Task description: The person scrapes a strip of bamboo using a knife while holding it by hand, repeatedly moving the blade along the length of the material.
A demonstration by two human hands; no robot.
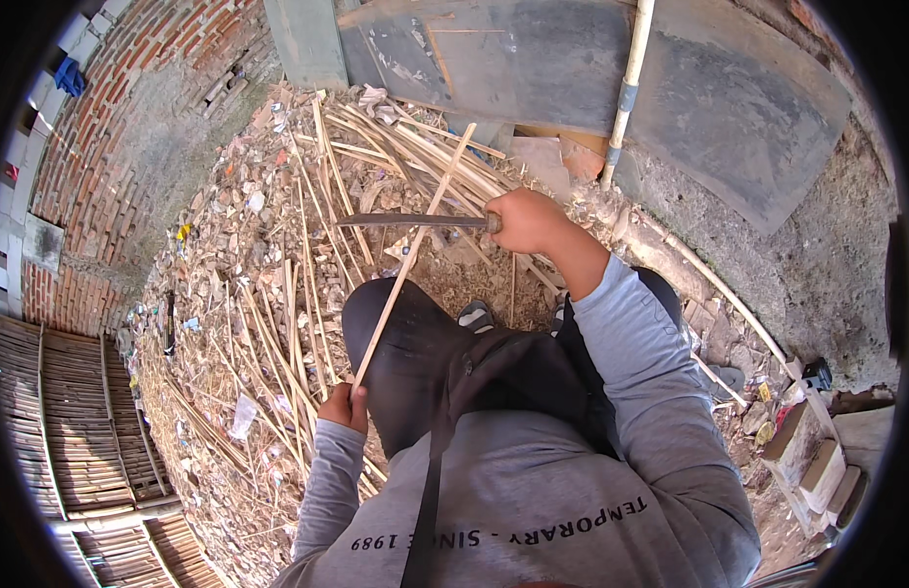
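Single head-worn fisheye view, looking steeply down, close above the lap, ground littered beyond

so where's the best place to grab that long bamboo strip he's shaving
Probably the near, lower end of the bamboo strip, coming from the left side, where the left hand already closes round it. The strip slants up and away over the knee, and the knife in the right hand crosses its middle, so a grip low down stays behind the blade.

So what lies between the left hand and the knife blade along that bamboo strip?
In the head view, only bare strip runs from the left hand up to the blade, passing over the dark-trousered knee.
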